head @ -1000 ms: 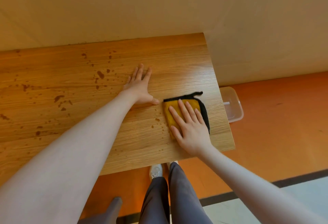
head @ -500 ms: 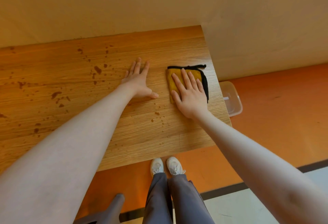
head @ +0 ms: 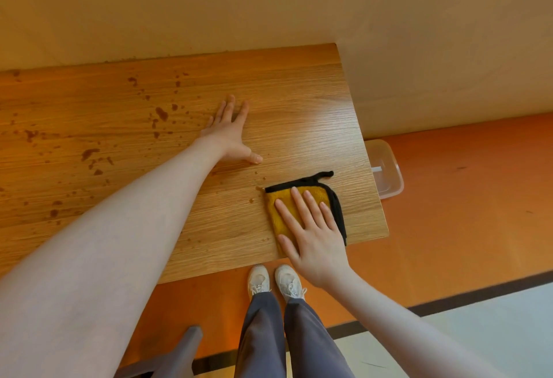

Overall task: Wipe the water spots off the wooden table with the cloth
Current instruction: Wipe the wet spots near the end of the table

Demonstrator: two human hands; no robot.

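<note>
A folded yellow cloth (head: 276,210) with a black edge lies near the front right corner of the wooden table (head: 293,93). My right hand (head: 311,234) presses flat on the cloth with its fingers spread. Further back, my left hand (head: 230,135) rests flat on the bare wood, fingers apart and holding nothing. Dark water spots (head: 161,114) are scattered over the left and middle of the table, left of my left hand. A few small drops (head: 251,200) sit just left of the cloth.
A clear plastic container (head: 386,168) stands on the orange floor beyond the table's right edge. A beige wall runs along the table's far side. My legs and white shoes (head: 273,282) are below the front edge. A grey chair part (head: 179,350) shows at the bottom.
My right hand has slid the cloth back toward the front edge after pushing it away half a second ago. My left hand has stayed flat in place.
</note>
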